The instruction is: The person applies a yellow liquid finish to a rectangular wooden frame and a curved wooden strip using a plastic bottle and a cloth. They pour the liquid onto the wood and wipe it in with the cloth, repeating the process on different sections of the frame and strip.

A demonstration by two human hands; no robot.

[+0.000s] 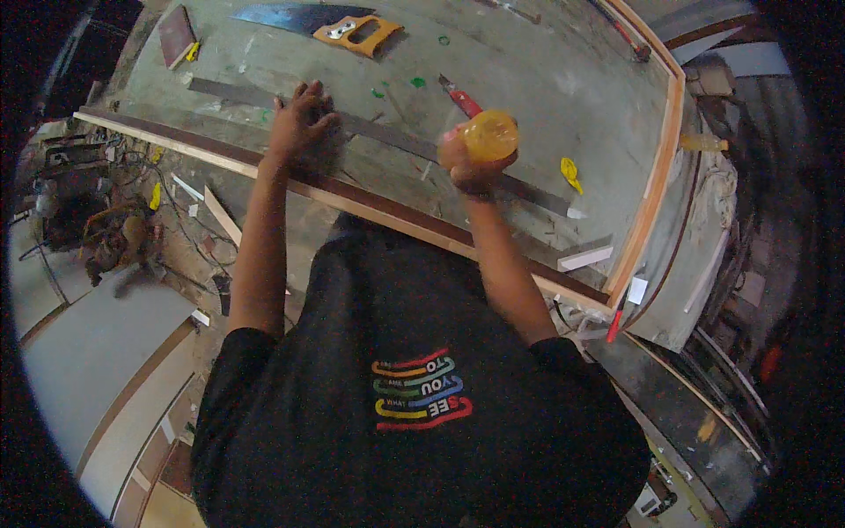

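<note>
Clasped in the right hand [466, 163], a translucent yellow bottle [493, 135] sits just right of centre in the upper half of the frame, fingers wrapped round it. Farther left, the left hand [304, 123] grasps nothing visible; its fingers are spread at a long dark strip [389, 136], though whether they press down I cannot tell. That strip slants from upper left down toward the right, both ends stopping short of the wooden edges. Just above the bottle, a red cutter [463, 100] points to the upper left. Greenish-grey panel [563, 97] surface spreads from there to the right rail [656, 180] and up toward the handsaw [321, 22] at the top. Beneath both forearms runs the near rail [400, 216], meeting the right one at lower right, with a pale offcut [584, 258] inside that corner and a red marker [613, 326] outside.
</note>
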